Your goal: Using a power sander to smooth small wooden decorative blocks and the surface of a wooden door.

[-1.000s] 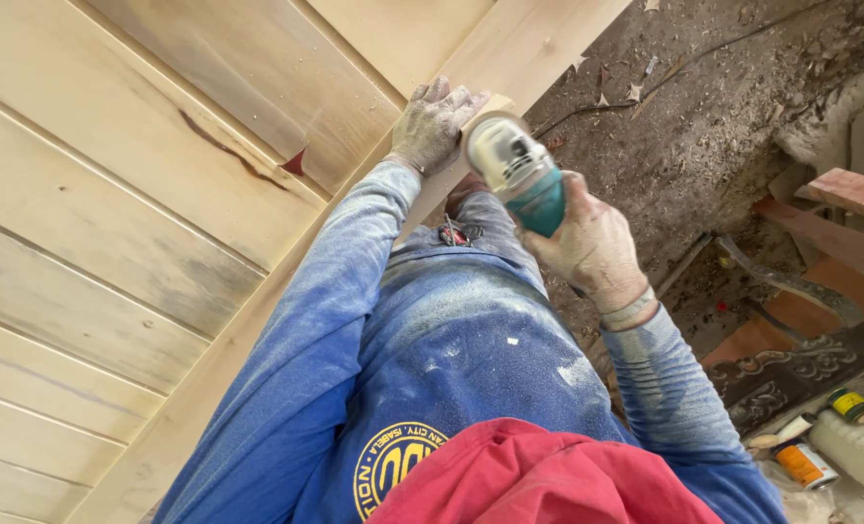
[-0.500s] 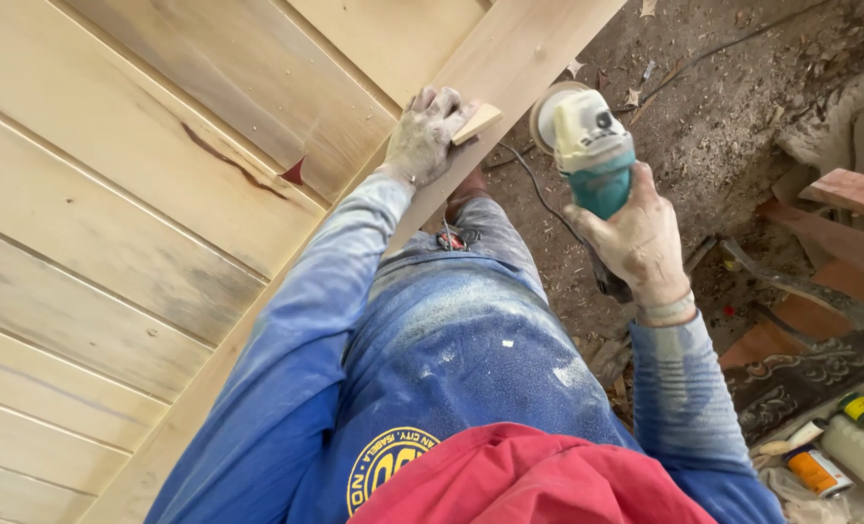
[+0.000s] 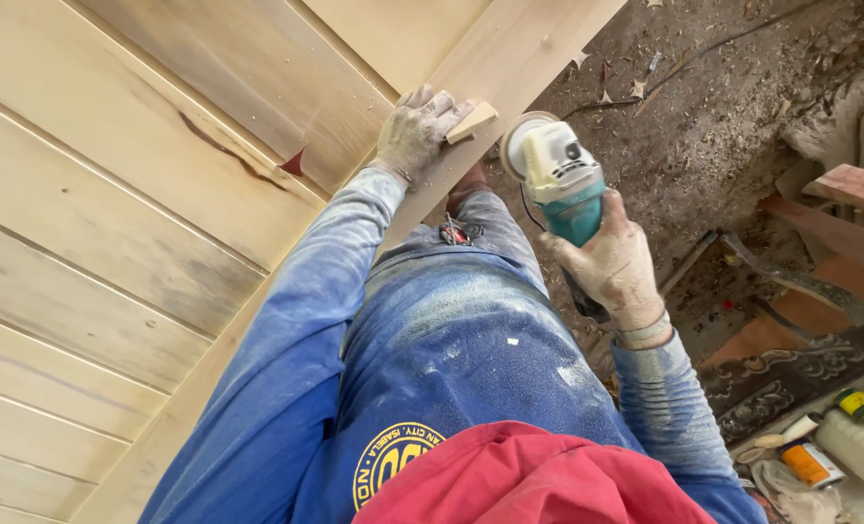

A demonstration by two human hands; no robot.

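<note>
Now, line by line:

Left hand: the dusty left hand (image 3: 414,133) lies on the long edge plank (image 3: 509,58) of the pale wooden panel (image 3: 112,194), fingers spread flat over the wood, with thumb and forefinger pinching a small wood block (image 3: 472,121) against the plank's edge.

Right hand: the right hand (image 3: 611,262) is wrapped tight around the teal body of the grinder (image 3: 553,175), fingers closed about the grip.

Grinder: its round sanding disc sits just beside the small wood block, near the plank's edge; whether the disc touches wood cannot be told.

What changed: half a second ago the grinder was swung out to the right, well apart from the block, over the dirt; now it has come back in toward the plank and lower in view. A second ago it was right against the left hand. So the tool goes in, out and in again.

What that suggests: short repeated passes at the same spot by the block, the left hand barely shifting all the while.

Cord: a dark cord (image 3: 529,209) hangs below the grinder toward the trousers.

Around: sawdust-covered ground (image 3: 723,107), reddish boards (image 3: 854,189) at right, small cans (image 3: 805,464) at the lower right.
</note>
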